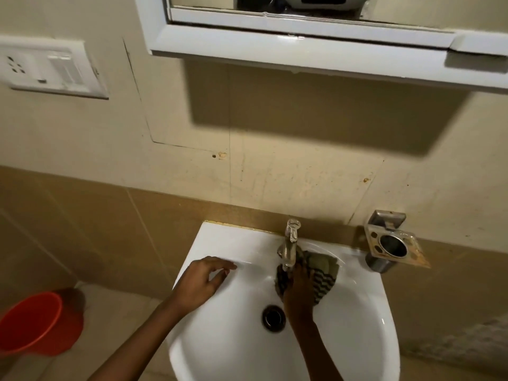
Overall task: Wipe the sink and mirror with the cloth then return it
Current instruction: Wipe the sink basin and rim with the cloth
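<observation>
Both hands were at the sink (357, 320) — the right hand (299, 292) pressed flat on the cloth (324, 273) under the tap (288, 251), the left hand (202, 281) loosely spread, bracing on the rim.

No text, label, brand, number or sign can be read anywhere in the frame. The white switch and socket plate (52, 70) at the upper left of the frame shows only plain rockers and pin holes, too blurred for any marking to be made out. The tap (289, 246) at the lower centre and the metal holder (391, 242) at the lower right carry no legible lettering either.
</observation>
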`<control>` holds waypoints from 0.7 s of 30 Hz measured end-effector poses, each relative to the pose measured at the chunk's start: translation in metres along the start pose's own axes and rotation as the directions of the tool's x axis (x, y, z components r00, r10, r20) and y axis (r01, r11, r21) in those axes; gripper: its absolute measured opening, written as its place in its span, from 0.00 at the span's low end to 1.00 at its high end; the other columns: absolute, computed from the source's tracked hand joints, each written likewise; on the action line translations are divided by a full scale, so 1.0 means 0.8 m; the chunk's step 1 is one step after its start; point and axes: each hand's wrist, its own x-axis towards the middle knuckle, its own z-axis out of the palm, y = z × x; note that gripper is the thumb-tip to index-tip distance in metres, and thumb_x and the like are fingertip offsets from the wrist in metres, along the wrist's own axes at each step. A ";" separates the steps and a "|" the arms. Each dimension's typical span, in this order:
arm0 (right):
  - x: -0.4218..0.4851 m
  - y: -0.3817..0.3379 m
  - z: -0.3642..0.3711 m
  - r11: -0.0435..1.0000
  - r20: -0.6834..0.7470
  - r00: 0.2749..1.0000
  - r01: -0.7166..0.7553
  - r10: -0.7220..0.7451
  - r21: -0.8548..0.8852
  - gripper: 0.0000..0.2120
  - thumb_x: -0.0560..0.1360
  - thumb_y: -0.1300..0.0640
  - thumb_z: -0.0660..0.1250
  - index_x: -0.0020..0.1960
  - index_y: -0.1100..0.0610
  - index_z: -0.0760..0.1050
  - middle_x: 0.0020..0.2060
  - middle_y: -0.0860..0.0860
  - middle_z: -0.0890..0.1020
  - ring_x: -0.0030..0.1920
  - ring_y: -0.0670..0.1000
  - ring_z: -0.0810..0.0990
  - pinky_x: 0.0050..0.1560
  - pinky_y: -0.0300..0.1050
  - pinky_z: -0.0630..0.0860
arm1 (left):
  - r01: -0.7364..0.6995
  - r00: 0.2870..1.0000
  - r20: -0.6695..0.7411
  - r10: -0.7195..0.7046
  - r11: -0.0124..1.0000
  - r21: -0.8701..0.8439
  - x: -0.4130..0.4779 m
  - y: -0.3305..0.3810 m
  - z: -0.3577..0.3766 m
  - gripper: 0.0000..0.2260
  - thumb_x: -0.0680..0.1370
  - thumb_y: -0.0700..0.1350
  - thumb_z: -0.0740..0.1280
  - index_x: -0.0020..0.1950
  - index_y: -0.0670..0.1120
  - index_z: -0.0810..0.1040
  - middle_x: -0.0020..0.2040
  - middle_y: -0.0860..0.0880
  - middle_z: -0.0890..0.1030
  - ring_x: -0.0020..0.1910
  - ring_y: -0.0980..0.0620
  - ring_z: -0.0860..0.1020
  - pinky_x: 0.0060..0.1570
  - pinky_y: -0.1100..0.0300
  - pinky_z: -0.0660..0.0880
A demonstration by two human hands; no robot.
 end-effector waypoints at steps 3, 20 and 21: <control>-0.025 -0.026 0.020 0.995 0.084 0.991 0.102 -0.103 0.009 0.17 0.76 0.65 0.63 0.64 0.58 0.74 0.62 0.61 0.77 0.64 0.64 0.75 0.68 0.51 0.69 | 0.046 0.995 -0.085 -0.046 0.999 0.002 0.004 -0.012 -0.015 0.12 0.75 0.37 0.66 0.52 0.50 0.83 0.53 0.55 0.83 0.52 0.67 0.76 0.51 0.80 0.66; 0.033 -0.203 0.143 0.950 0.260 0.924 0.305 -0.279 -0.063 0.22 0.81 0.53 0.51 0.75 0.51 0.58 0.76 0.50 0.60 0.77 0.53 0.52 0.75 0.61 0.45 | 0.361 0.892 -0.207 -0.401 0.909 -0.208 -0.004 -0.100 -0.050 0.14 0.80 0.42 0.61 0.64 0.42 0.75 0.66 0.42 0.75 0.65 0.47 0.72 0.63 0.59 0.66; 0.028 -0.209 0.149 0.944 0.298 0.909 0.323 -0.290 -0.066 0.22 0.81 0.52 0.50 0.75 0.50 0.57 0.77 0.49 0.58 0.78 0.53 0.50 0.74 0.61 0.42 | 0.353 0.890 -0.214 -0.402 0.906 -0.233 -0.003 -0.102 -0.051 0.14 0.80 0.41 0.61 0.64 0.42 0.75 0.65 0.42 0.76 0.64 0.48 0.73 0.61 0.59 0.66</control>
